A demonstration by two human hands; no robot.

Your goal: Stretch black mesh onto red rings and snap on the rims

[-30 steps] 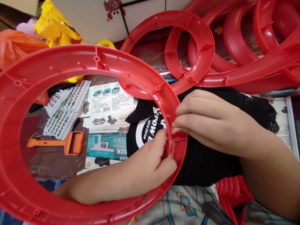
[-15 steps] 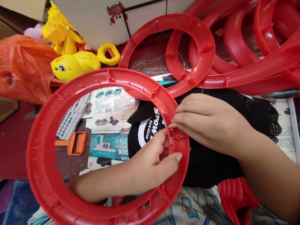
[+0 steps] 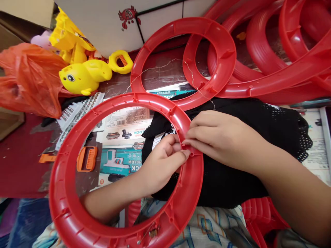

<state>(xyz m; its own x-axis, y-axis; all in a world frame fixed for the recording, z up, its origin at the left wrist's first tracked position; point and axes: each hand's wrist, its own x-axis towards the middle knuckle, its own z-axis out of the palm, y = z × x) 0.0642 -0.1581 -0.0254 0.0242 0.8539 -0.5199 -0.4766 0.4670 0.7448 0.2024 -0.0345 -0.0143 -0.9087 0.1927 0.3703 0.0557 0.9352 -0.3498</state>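
A large red plastic ring is tilted in front of me, its hollow ribbed side facing me. My left hand reaches through the hole and grips the right side of the rim, thumb on the hollow face. At the same spot, the fingertips of my right hand are pinched together against the ring. A thin wire curves over the things behind and runs down to my right hand; its end between the fingers is hidden. Near the ring's bottom, a small metallic part sits in the channel with thin wires.
Behind lie a second red ring and several curved red pieces. Black mesh cloth and printed cardboard are beneath my hands. To the left are a yellow duck-like toy, an orange bag and an orange handle.
The large ring has shifted right and slightly down, its left side moving inward. Both hands have moved a little left, still together at the rim. More of the thin wire shows behind.
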